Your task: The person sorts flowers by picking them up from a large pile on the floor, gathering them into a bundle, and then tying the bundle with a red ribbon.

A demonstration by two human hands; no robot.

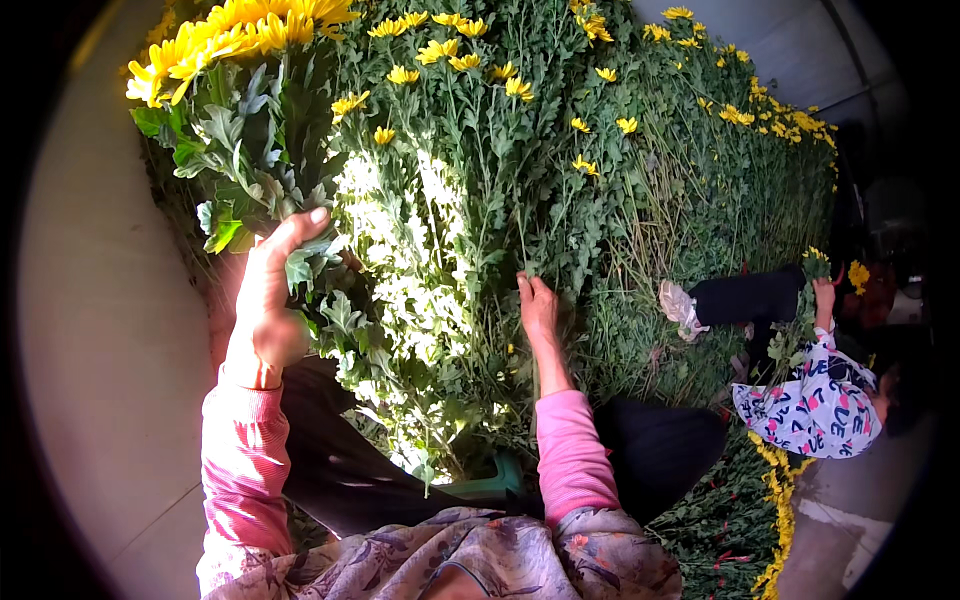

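My left hand (281, 251) is closed around the stems of a bunch of yellow chrysanthemums (232, 45), blooms gathered at the upper left and leaves hanging about my fist. To its right, my right hand (538, 300) grips a chrysanthemum stem (520, 217) at the near part of a large heap of cut chrysanthemums (480, 157). The stems lie with their yellow heads pointing away from me. Strong sunlight whitens the leaves between my hands. Leaves hide the lower stems of the bunch.
A green plastic stool (487, 484) is between my knees. At the right, another person (810, 397) sits by the heap, holding chrysanthemums (817, 262). More chrysanthemums (712, 517) with red ties lie at the lower right, edged by yellow blooms. Pale tiled floor (97, 300) shows at the left.
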